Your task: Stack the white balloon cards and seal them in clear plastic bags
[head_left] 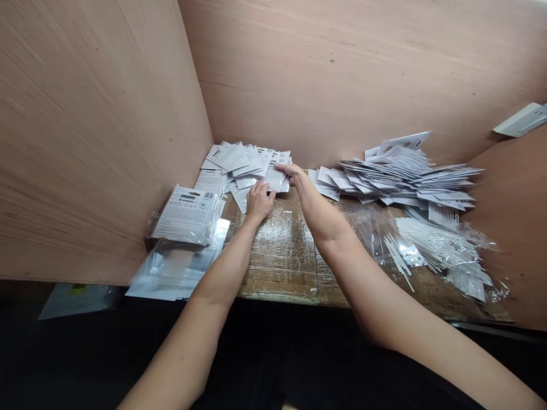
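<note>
My left hand [259,202] and my right hand [290,173] meet over a loose pile of white printed cards [239,162]. Between them a white printed card [273,181] lies on the pile, and each hand grips one of its edges. My right arm crosses in from the lower right. Just left of my left hand, a printed card sealed in a clear plastic bag [186,215] leans against the plywood wall. A larger fanned heap of similar cards [405,176] lies to the right of my right hand.
Plywood walls [94,131] box in the brown taped tabletop [282,250] at the left and back. Clear bags [175,273] lie at the left front, and white plastic strips [436,245] lie on plastic at the right. A card [521,119] rests high on the right.
</note>
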`<state>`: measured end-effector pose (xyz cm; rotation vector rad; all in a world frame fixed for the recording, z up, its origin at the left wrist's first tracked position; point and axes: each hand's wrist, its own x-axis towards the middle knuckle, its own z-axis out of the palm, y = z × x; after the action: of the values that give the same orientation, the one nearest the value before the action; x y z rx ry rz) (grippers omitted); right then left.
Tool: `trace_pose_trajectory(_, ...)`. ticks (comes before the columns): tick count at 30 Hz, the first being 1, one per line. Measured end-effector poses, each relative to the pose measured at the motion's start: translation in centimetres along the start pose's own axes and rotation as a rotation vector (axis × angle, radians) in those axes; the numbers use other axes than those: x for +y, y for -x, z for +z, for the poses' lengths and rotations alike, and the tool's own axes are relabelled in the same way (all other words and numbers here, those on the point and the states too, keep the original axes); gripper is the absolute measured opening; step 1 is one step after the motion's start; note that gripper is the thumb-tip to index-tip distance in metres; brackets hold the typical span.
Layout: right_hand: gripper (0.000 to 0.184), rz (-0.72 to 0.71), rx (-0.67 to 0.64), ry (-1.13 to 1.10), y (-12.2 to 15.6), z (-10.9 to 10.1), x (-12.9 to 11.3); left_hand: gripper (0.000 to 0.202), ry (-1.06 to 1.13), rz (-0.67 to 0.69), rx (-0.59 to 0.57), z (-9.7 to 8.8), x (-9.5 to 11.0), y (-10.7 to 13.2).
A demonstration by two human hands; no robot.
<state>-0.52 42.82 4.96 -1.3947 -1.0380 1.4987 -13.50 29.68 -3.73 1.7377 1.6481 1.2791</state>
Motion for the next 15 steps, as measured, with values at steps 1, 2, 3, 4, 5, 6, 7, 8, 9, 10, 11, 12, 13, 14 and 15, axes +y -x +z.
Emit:
trace_pose_trajectory(1, 0.012, -0.021, 0.017, -0.023, 0.2, 0.3, 0.2, 0.042, -0.004, 0.012, -0.006, 0.0, 0.0, 0.0)
trace_pose_trajectory(2, 0.015, -0.052, 0.066, -0.021, 0.5, 0.3, 0.4, 0.042, -0.005, 0.027, -0.001, -0.1, 0.1, -0.1)
trace_pose_trajectory(3, 0.019, -0.087, 0.123, -0.013, 1.0, 0.0, 0.5, 0.042, -0.003, 0.042, 0.019, -0.2, 0.2, -0.1)
trace_pose_trajectory(4, 0.023, -0.124, 0.173, -0.015, 1.5, -0.6, 0.5, 0.042, 0.002, 0.051, 0.053, -0.3, 0.2, -0.2)
trace_pose_trajectory(5, 0.027, -0.171, 0.221, -0.015, 2.3, -1.7, 0.4, 0.042, 0.008, 0.053, 0.095, -0.4, 0.3, -0.2)
trace_pose_trajectory(6, 0.029, -0.234, 0.258, -0.012, 3.3, -3.2, 0.1, 0.040, 0.013, 0.048, 0.139, -0.5, 0.5, -0.3)
trace_pose_trajectory(7, 0.030, -0.312, 0.280, -0.007, 4.5, -4.9, -0.1, 0.039, 0.015, 0.037, 0.177, -0.7, 0.7, -0.3)
trace_pose_trajectory(8, 0.030, -0.404, 0.286, 0.001, 5.9, -6.9, -0.4, 0.036, 0.016, 0.025, 0.208, -0.9, 1.0, -0.3)
trace_pose_trajectory(9, 0.029, -0.501, 0.279, 0.012, 7.5, -8.9, -0.6, 0.036, 0.023, 0.018, 0.232, -1.0, 1.4, -0.3)
trace_pose_trajectory(10, 0.030, -0.592, 0.263, 0.026, 9.3, -10.9, -0.6, 0.038, 0.042, 0.023, 0.249, -1.2, 1.9, -0.2)
trace_pose_trajectory(11, 0.033, -0.664, 0.246, 0.041, 11.1, -12.7, -0.5, 0.045, 0.080, 0.041, 0.254, -1.2, 2.4, -0.1)
trace_pose_trajectory(12, 0.036, -0.706, 0.233, 0.056, 12.9, -14.2, -0.2, 0.057, 0.144, 0.070, 0.240, -1.2, 2.9, 0.1)
trace_pose_trajectory(13, 0.039, -0.725, 0.225, 0.072, 14.4, -15.5, 0.4, 0.073, 0.230, 0.105, 0.203, -1.0, 3.3, 0.4)
trace_pose_trajectory(14, 0.041, -0.721, 0.209, 0.090, 15.8, -16.4, 1.2, 0.090, 0.326, 0.134, 0.141, -0.8, 3.8, 0.7)
trace_pose_trajectory(15, 0.043, -0.701, 0.188, 0.106, 16.8, -17.0, 2.2, 0.105, 0.419, 0.146, 0.064, -0.4, 4.1, 1.0)
